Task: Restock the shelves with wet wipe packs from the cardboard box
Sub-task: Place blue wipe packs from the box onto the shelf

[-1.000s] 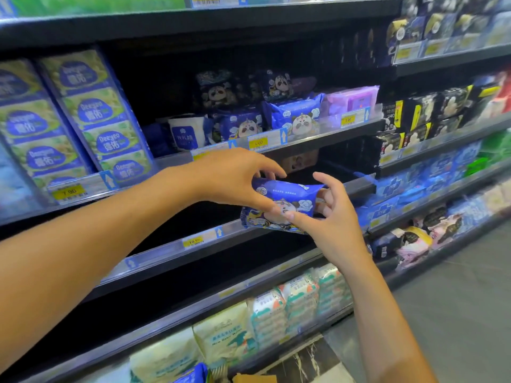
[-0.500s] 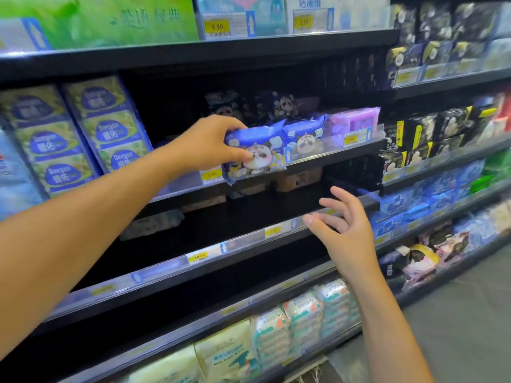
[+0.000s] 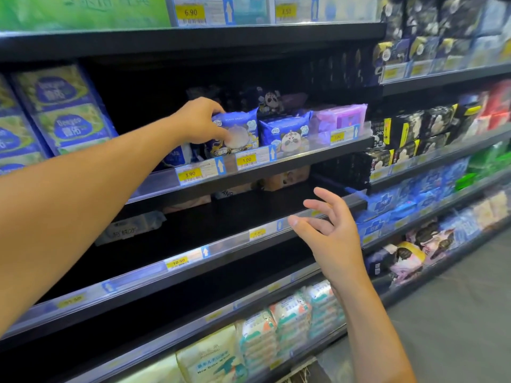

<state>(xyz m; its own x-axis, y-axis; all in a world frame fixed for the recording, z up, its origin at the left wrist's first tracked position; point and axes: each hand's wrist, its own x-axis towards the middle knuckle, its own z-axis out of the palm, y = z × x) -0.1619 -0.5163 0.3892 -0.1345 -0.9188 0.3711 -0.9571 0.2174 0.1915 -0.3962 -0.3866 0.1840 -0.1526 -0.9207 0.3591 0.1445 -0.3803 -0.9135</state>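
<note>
My left hand (image 3: 200, 120) grips a blue wet wipe pack with a panda print (image 3: 237, 131) by its left end, standing it on the upper middle shelf (image 3: 304, 158) behind the clear price rail. A matching blue panda pack (image 3: 284, 132) stands right beside it. Lower down, my right hand (image 3: 329, 230) hovers in front of the dark shelf below, fingers spread and holding nothing. The cardboard box is out of view, except perhaps a brown corner at the bottom edge (image 3: 307, 374).
A purple pack (image 3: 341, 118) sits right of the panda packs. Green-and-blue packs (image 3: 63, 111) fill the left. The shelf below (image 3: 193, 261) holds a few packs at its back. White wipe packs (image 3: 276, 327) line the bottom shelf. Dark and blue packs crowd the right bay.
My left hand has carried the blue pack up from in front of the lower shelf onto the upper middle shelf. My right hand has let go of it and stayed low, open.
</note>
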